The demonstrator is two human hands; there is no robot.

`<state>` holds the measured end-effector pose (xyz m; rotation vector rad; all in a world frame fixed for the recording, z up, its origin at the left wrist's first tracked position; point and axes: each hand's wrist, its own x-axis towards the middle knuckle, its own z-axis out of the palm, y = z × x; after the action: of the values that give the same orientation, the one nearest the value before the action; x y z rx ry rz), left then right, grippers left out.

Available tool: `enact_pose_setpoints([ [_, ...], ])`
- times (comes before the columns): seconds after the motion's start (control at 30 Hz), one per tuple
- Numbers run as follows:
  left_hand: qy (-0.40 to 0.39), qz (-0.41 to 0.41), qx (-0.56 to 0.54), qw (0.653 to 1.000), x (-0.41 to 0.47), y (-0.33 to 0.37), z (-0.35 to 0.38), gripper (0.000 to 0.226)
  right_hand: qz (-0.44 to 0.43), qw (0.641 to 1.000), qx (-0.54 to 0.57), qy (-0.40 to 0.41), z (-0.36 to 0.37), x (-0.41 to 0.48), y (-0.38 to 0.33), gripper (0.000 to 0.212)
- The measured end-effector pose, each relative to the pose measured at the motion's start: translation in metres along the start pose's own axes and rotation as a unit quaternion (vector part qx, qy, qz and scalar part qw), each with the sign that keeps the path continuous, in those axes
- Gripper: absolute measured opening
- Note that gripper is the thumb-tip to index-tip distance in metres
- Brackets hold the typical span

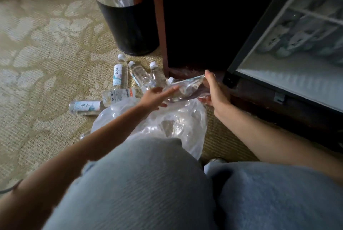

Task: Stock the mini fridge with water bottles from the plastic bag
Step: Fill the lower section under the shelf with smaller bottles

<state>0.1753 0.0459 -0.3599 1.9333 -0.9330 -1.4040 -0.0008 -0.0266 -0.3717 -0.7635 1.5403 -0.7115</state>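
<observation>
Head view: just above the bag, the right hand grasps a bottle by its base, ready for the fridge (open, right of the bag). The left hand steadies it, fingers seemingly straight. Spare bottles lie beyond the bag.

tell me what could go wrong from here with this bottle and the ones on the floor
1. The right hand grips the held bottle by one end, and the left hand only touches it with straight fingers, so it may slip and drop onto the plastic bag.
2. The loose bottles lie on their sides on the carpet, close to the left hand. A bump could send them rolling.
</observation>
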Motion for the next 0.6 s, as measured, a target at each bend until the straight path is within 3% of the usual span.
enact_pose_setpoints([
  [0.07, 0.037, -0.029, -0.141, 0.989, -0.003, 0.015, 0.004, 0.047, 0.023, 0.998, 0.059, -0.006, -0.013, -0.007, -0.006, 0.045],
  [0.13, -0.007, -0.052, -0.238, 0.970, -0.007, 0.035, 0.015, 0.042, 0.051, 0.994, 0.097, -0.028, -0.024, -0.019, -0.011, 0.039],
  [0.2, -0.070, -0.069, -0.260, 0.961, -0.011, 0.055, 0.035, 0.039, 0.046, 0.993, 0.088, -0.064, -0.034, -0.031, -0.012, 0.041],
  [0.33, -0.103, -0.092, -0.264, 0.954, -0.020, 0.083, 0.088, 0.045, 0.007, 0.996, 0.041, -0.085, -0.072, -0.054, -0.003, 0.027],
  [0.47, -0.074, -0.085, -0.226, 0.968, -0.027, 0.081, 0.149, 0.036, -0.007, 0.998, -0.009, -0.064, -0.134, -0.061, 0.013, 0.033],
  [0.6, -0.109, -0.031, -0.138, 0.984, -0.034, 0.074, 0.193, 0.040, 0.008, 0.987, -0.092, -0.129, -0.180, -0.061, 0.028, 0.055],
])
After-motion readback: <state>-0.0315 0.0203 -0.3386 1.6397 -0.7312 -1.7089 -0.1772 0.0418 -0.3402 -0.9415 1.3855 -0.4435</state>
